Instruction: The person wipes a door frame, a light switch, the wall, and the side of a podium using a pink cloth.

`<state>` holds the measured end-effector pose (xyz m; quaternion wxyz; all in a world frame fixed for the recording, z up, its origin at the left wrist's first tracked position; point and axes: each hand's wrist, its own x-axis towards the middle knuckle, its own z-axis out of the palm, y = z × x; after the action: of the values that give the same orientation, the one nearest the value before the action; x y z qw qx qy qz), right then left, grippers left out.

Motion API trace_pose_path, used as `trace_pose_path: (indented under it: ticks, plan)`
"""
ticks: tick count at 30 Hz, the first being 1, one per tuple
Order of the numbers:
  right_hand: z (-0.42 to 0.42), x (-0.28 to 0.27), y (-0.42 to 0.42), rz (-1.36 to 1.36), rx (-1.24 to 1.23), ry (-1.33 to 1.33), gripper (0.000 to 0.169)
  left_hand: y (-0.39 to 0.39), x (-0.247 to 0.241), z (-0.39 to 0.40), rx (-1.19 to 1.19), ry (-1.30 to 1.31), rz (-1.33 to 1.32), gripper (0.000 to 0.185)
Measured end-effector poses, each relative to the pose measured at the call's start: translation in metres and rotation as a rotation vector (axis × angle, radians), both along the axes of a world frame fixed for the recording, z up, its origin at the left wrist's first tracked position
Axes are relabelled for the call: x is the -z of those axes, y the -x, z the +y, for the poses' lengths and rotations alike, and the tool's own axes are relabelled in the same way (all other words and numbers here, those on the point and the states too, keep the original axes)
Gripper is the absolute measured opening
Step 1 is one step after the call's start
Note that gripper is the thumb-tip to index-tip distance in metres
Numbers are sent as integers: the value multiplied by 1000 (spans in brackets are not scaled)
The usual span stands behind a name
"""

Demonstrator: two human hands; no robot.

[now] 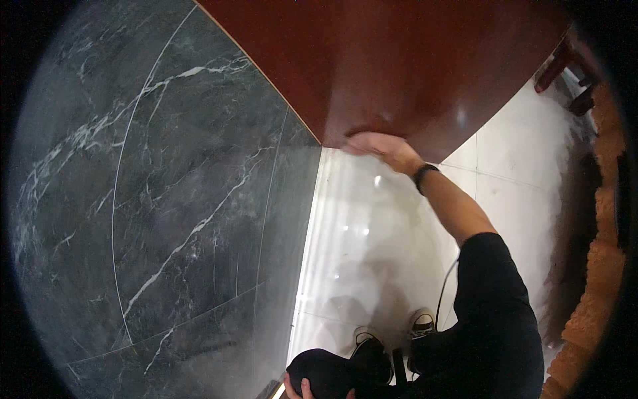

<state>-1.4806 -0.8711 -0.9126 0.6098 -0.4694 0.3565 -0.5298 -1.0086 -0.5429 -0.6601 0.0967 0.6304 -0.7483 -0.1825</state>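
My right hand is stretched forward to the near edge of a glossy reddish-brown panel, perhaps wood. Motion blurs the fingers, and a dark shadow or reflection lies just above them on the panel. Whether anything is held there cannot be made out. A black band circles the wrist. At the bottom edge of the view, only some fingers of my left hand show. They rest against a rounded black shape, which may be my clothed knee; the rest of that hand is out of view.
Dark grey wall tiles with white veins stand on the left. Glossy white floor tiles run below the panel. My shoes are near the bottom, with a thin dark cable alongside. Brown wooden legs stand at upper right.
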Motion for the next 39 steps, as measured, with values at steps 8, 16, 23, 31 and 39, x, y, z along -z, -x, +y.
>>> trace_pose_path:
  ticks: [8,16,23,31,39]
  plan:
    - [136,-26,94,136,278,-356,35,16,1,-15,15,32,60,93]
    - [71,47,54,280,257,-137,28,25,-5,-34,108,31,89,90]
    - [-53,57,-66,-103,295,-72,40,-12,22,11,-65,161,50,88]
    - [-28,43,-45,-168,154,-18,43,-1,10,5,-346,-54,174,86]
    - [115,-144,67,673,173,-105,38,25,11,-27,-72,-3,185,88]
